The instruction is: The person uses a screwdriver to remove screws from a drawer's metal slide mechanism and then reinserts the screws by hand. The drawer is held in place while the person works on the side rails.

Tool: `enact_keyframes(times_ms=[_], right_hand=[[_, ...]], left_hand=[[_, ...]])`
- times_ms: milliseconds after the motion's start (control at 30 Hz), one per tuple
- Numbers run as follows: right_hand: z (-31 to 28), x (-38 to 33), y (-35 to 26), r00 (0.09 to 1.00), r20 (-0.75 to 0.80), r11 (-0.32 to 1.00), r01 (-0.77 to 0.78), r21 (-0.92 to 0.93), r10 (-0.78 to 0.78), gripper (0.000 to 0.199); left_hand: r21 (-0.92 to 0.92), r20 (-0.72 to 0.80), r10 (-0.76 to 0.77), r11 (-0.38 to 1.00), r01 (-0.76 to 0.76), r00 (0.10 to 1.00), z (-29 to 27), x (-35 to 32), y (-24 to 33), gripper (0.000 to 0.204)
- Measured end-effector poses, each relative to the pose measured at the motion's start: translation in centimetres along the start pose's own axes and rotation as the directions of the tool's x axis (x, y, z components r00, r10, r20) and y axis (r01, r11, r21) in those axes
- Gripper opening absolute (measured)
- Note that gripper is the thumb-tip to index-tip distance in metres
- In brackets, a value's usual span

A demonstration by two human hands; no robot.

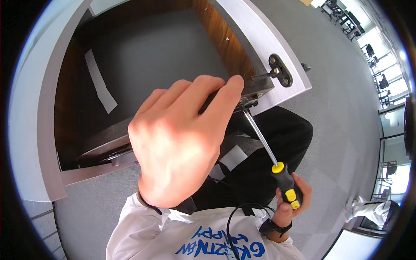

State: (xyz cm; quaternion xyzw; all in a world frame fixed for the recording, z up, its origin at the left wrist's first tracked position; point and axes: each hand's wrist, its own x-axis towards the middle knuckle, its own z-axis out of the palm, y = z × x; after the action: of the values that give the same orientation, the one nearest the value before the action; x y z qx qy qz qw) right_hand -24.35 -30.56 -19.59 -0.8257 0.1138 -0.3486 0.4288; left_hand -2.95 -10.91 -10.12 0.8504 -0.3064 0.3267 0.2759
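Note:
My left hand (177, 143) fills the middle of the view, its fingers curled over the front edge of a dark wooden cabinet (143, 65), fingertips near a metal fitting (251, 100) on the corner. My right hand (292, 199) grips the black and yellow handle of a screwdriver (284, 177). Its long steel shaft runs up and left, and the tip meets the fitting just beside my left forefinger. The open white cabinet door (268, 47) carries a black hinge plate (279, 69) with two screws.
A white paper strip (100, 82) lies inside the cabinet. My dark trousers (268, 143) and white printed shirt (203, 238) are below. Grey carpet (342, 108) spreads to the right, with desks and chairs (377, 52) far off by bright windows.

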Motion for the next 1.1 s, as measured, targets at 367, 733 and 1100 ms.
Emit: enact_keyframes(times_ms=[367, 733, 1100], right_hand=[[0.6, 1.8, -1.6, 0.994, -0.077, 0.992, 0.086, 0.093, -0.079, 0.071], [1.6, 4.1, -2.5, 0.943, 0.088, 0.943, 0.308, 0.127, -0.32, 0.072], [2.0, 3.2, -1.9, 0.963, 0.051, 0.952, 0.254, 0.172, -0.266, 0.071]], left_hand=[[0.129, 0.061, -0.117, 0.986, 0.108, 0.991, -1.1, 2.6, 0.8, 0.022], [0.274, 0.046, -0.077, 0.96, 0.062, 0.996, -0.2, 2.7, 1.5, 0.03], [0.266, 0.017, -0.034, 0.963, 0.028, 0.999, 0.2, 2.1, 0.7, 0.029]])
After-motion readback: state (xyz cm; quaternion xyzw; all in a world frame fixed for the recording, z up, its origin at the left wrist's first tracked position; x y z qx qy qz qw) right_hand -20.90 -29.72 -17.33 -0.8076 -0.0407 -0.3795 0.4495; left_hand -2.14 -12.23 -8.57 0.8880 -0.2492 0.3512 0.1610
